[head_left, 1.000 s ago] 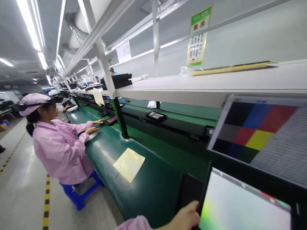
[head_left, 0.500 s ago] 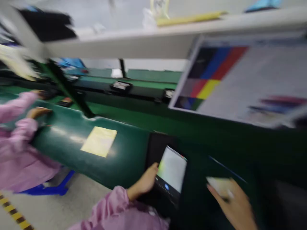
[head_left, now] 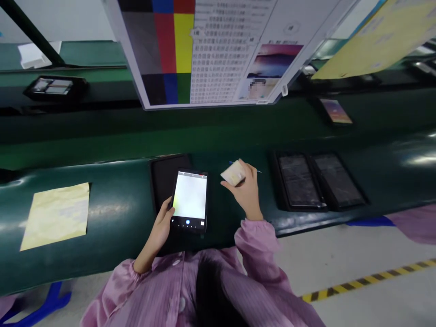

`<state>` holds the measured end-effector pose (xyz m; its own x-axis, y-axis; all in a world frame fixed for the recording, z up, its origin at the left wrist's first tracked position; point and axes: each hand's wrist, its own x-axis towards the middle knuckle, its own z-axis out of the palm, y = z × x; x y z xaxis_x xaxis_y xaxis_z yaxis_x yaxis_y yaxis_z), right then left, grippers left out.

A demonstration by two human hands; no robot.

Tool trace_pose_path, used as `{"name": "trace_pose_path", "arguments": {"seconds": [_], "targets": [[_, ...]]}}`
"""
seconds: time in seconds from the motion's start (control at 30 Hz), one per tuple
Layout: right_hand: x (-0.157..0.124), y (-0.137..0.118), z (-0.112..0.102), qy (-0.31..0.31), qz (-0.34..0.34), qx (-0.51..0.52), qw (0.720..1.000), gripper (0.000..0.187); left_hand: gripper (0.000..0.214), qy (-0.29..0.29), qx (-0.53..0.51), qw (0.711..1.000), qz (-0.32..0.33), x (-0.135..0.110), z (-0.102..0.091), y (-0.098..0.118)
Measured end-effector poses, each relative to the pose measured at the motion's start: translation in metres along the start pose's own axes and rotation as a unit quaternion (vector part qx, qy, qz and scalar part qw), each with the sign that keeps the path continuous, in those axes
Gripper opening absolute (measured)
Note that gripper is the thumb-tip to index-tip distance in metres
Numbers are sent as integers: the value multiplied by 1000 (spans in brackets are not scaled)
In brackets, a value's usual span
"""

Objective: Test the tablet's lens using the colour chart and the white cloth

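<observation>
My left hand grips the left edge of a black tablet, thumb on its front. The tablet's screen is lit nearly white, with a faint yellow patch at the left and a blue round button at the bottom. To its right, my right hand pinches a small cream-coloured pad, raised off the table; whether it is folded cloth or paper I cannot tell. Behind that hand, a thin blue stick shows in part. A flat black tray lies partly under the tablet.
Two dark tablets in black trays lie at the right. A yellow sheet is on the green table at the left. Overhead hangs a colour chart board. Trayed devices stand along the back.
My view has swung to the right and down, bringing the dark tablets into sight and taking the co-worker at the left out of it. Both hands keep their hold.
</observation>
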<state>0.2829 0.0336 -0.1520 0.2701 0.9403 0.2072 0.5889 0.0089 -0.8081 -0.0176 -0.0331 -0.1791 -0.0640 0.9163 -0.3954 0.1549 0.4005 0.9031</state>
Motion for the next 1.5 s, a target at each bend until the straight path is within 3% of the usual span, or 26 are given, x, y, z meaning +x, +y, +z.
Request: {"name": "trace_pose_path", "arguments": {"seconds": [0.17, 0.3, 0.43, 0.63, 0.97, 1.5], "targets": [[27, 16, 38, -19, 24, 136, 990, 76, 49, 15, -5, 1000, -26, -3, 0, 2], [35, 30, 53, -19, 26, 179, 983, 67, 61, 12, -8, 1000, -9, -10, 3, 3], [35, 30, 52, -5, 4, 194, 981, 45, 77, -3, 0, 999, 34, -15, 8, -3], [36, 7, 50, -17, -84, 210, 974, 30, 88, -31, 41, 996, 75, -14, 4, -8], [35, -5, 61, -51, -214, 186, 958, 27, 97, -42, 86, 991, 88, -13, 1, -6], [36, -4, 64, 7, -245, 181, 953, 19, 106, -37, 107, 989, 94, -12, 0, -6]]}}
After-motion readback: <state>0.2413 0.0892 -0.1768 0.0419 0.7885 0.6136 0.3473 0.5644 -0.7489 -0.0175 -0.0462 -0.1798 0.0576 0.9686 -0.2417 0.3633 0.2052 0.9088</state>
